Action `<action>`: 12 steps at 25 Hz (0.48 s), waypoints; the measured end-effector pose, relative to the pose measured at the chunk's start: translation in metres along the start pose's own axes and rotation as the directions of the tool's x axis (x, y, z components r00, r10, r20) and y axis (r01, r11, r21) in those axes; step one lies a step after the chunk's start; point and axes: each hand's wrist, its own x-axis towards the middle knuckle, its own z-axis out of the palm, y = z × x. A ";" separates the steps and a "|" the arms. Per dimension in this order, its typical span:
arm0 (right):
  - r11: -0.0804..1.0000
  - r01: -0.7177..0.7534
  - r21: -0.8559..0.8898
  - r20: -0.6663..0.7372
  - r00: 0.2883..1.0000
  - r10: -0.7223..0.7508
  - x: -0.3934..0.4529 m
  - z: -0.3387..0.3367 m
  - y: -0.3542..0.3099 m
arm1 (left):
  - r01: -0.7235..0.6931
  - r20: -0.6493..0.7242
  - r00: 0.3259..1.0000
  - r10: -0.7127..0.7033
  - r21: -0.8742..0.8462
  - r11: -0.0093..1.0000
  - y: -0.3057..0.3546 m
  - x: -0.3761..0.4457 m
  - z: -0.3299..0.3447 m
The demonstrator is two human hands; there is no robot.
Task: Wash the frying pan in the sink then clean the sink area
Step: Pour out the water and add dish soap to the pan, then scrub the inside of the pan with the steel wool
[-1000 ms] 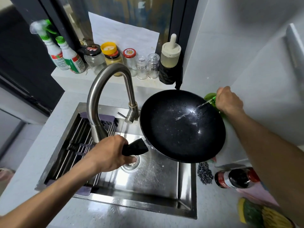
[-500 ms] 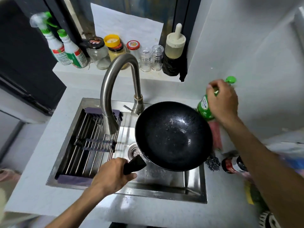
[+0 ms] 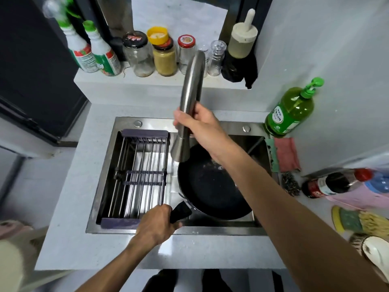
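Early stage, I'd say: frying pan sits in the sink, right half, no scrubbing evident. My left hand grips its handle; right hand wraps the faucet neck. Soap bottle stands far right on the desk. Rinse, scrub, sink cleanup remain.

The left hand grips the handle of the black frying pan in the sink, while the right hand grasps the faucet; a green soap bottle stands at the sink's far right corner.
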 end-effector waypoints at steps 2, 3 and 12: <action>0.998 0.045 -0.052 -0.102 0.994 -0.050 -0.015 -0.030 0.012 | -0.010 -0.004 1.000 0.010 0.031 0.999 -0.005 0.005 0.004; 0.993 0.053 -0.103 -0.174 0.982 -0.070 -0.023 -0.049 0.015 | -0.016 -0.005 1.000 0.016 0.044 0.999 -0.005 0.009 0.006; 0.899 0.028 -0.437 -0.473 0.843 -0.256 0.006 -0.157 0.047 | 0.047 0.005 0.999 -0.048 0.074 0.996 0.009 0.072 0.064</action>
